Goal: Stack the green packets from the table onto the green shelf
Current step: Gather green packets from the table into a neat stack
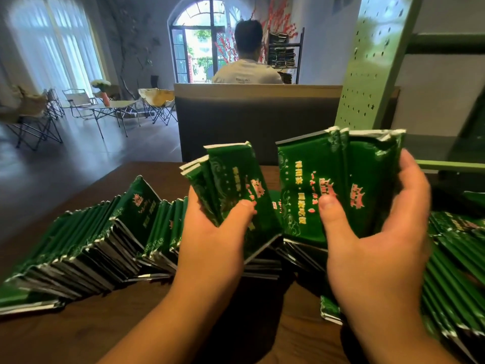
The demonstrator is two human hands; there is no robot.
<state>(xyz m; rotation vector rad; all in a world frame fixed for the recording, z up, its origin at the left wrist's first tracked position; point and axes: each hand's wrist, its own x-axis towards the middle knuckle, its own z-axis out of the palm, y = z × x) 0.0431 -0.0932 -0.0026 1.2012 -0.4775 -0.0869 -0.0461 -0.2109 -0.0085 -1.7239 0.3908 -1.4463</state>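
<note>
I grip a green packet bundle in the left hand and another bundle in the right hand (glossy, light, slippery); I pinch the lower ends firmly.

Green packets with gold script, red crests

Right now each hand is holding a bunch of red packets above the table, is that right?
Not quite: the packets are green, not red. The head view shows the left hand and the right hand each holding a bunch above the table.
</note>
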